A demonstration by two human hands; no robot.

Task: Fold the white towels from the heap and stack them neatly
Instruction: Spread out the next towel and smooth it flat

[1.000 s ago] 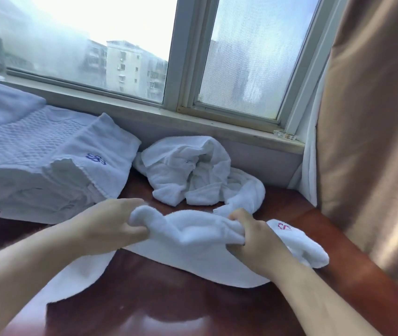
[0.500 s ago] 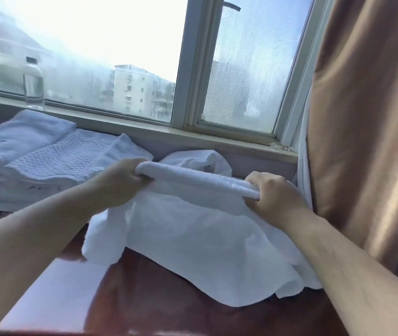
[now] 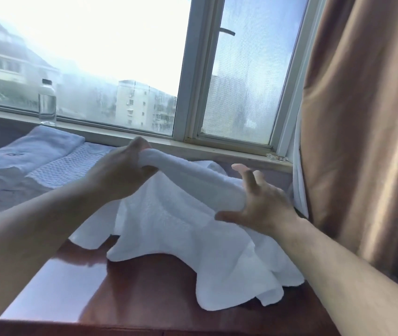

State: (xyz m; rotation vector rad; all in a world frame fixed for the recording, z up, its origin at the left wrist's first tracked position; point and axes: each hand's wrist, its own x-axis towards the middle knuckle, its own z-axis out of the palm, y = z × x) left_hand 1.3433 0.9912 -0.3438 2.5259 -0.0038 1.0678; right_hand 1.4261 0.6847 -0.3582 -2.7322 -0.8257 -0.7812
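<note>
Opening-out step, I judge: the white towel (image 3: 181, 229) hangs above the worktop (image 3: 120, 292), hem trailing on it, left hand (image 3: 122, 173) gripping one end of its bunched top edge, right hand (image 3: 263, 207) spread loose against the other, which next needs a firm corner pinch.

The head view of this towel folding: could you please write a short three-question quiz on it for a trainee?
1. True or false: the left hand grips the rolled top edge of the white towel.
2. Where does the clear bottle stand? A) on the windowsill B) on the table C) on the folded towels
3. Fill in: the fingers of the right hand are ___ (spread or curled).

Key: 1 true; 2 A; 3 spread.
</note>
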